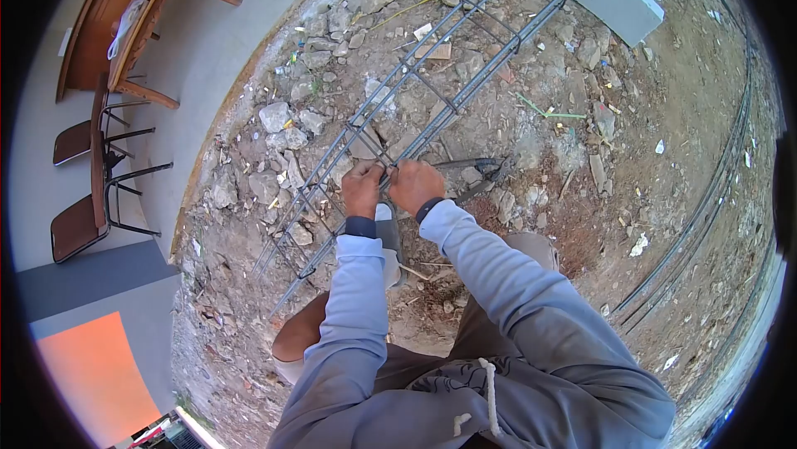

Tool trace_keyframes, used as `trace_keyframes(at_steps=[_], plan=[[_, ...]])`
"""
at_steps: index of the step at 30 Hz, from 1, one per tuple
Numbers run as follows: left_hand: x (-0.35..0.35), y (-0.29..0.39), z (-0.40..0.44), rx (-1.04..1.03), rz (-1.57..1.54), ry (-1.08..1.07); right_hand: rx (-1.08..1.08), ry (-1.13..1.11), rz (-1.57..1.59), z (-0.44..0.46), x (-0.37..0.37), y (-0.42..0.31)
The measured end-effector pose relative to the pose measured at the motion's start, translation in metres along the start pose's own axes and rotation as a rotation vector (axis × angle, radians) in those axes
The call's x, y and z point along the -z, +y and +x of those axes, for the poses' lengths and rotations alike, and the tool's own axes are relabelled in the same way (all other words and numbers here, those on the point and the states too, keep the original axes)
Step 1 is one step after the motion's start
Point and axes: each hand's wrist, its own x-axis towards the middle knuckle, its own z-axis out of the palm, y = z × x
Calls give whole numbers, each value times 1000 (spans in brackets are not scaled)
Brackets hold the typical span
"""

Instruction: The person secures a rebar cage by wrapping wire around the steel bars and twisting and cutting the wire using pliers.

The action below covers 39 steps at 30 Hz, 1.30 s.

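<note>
A long cage of steel rebar (451, 106) with stirrups runs diagonally above the rubble. Both of my hands meet at one of its stirrups, knuckles up. My left hand (363, 190) is closed, with the thumb and fingers pinched together against the bars. Right beside it, my right hand (417, 186) is closed too, fingertips turned in towards the left. Whatever lies between the fingertips is too small and covered to make out. Just right of my right hand, a dark tool with two long handles (480, 168), like pincers, lies on the ground.
Broken stones (275, 117) and debris cover the ground. A grey slab (629, 9) lies at the upper right. Long dark rods or cables (701, 229) curve along the right. On the paved floor at left stand a wooden table (124, 50) and chairs (79, 215).
</note>
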Motion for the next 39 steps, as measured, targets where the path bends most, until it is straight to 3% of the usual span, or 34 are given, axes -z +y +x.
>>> trace_keyframes(at_steps=[2, 5, 17, 21, 27, 30, 37, 39], plan=[[-6, 15, -15, -14, 34, 116, 9, -9, -7, 4, -5, 3], [-17, 5, -23, -106, -170, 207, 12, -5, 10, 7, -8, 4], [-15, -12, -59, -617, 457, 185, 58, 76, 148, -7, -19, 18], [-20, -8, -68, -620, 624, 160, 93, 116, 234, -25, -20, 27], [-23, -9, -79, -585, 643, 169, 84, -12, -10, -46, 1, 21], [-23, -13, -75, -567, 608, 200, 279, -33, -264, -43, -4, 15], [-32, -22, -60, -478, 427, 328, 734, -306, -586, -5, 30, -36], [-38, -25, -57, -465, 350, 408, 771, -380, -669, 5, 34, -49]])
